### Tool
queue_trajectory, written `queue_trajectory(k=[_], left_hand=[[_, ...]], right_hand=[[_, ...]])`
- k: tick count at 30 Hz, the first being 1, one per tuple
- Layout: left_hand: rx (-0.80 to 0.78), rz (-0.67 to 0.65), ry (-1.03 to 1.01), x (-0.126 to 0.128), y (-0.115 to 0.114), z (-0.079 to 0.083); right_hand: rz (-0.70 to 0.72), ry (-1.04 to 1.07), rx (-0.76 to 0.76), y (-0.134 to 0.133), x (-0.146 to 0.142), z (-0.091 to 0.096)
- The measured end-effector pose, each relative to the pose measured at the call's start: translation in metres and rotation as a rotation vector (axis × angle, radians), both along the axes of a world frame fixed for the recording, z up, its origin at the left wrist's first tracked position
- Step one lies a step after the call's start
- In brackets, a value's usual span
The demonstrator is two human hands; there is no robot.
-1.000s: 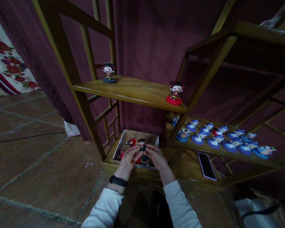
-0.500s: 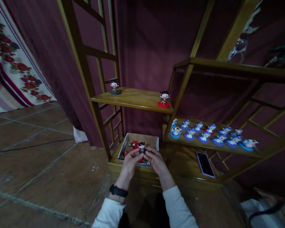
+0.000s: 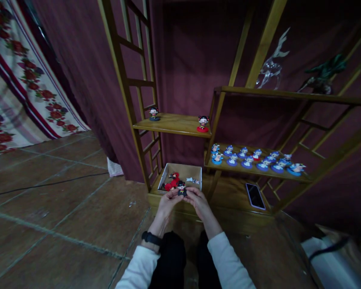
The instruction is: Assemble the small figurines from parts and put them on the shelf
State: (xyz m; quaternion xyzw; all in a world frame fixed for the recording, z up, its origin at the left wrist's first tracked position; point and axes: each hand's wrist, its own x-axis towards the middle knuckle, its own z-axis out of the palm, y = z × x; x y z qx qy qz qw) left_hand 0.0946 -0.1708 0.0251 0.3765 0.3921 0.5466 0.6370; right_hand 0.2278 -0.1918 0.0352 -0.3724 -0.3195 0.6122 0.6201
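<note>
Between my two hands I hold a small figurine (image 3: 181, 187) with black hair buns and a dark round base. My left hand (image 3: 168, 202) pinches the base from the left, and my right hand (image 3: 197, 200) grips it from the right. Just beyond my fingers sits an open cardboard box (image 3: 185, 169) with red figurines (image 3: 172, 184) and a white figurine (image 3: 193, 180) lying inside. On the shelf above, a figurine on a dark base (image 3: 153, 114) stands at the left end, and a figurine on a red base (image 3: 202, 124) stands at the right end.
Several blue-and-white figurines (image 3: 247, 161) stand in rows on the right shelf (image 3: 303, 176). Below them lies a phone (image 3: 255, 196). A clear deer ornament (image 3: 270, 68) and a dark green ornament (image 3: 325, 74) stand higher up. A cable (image 3: 48, 185) crosses the floor at left.
Both hands have drawn the figurine slightly down, toward the near edge of the box, showing more of the box's contents. The camera view has shifted, bringing the deer ornament into fuller sight.
</note>
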Motion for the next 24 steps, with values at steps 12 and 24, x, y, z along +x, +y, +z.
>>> queue_trajectory(k=[12,24], left_hand=[[0.015,-0.085,0.194,-0.002,-0.036,-0.051],[0.148,-0.046,0.372,0.009,-0.039,-0.057]], right_hand=[[0.021,0.019,-0.118,-0.038,0.001,-0.056],[-0.035,-0.032,-0.173,-0.038,-0.001,-0.068]])
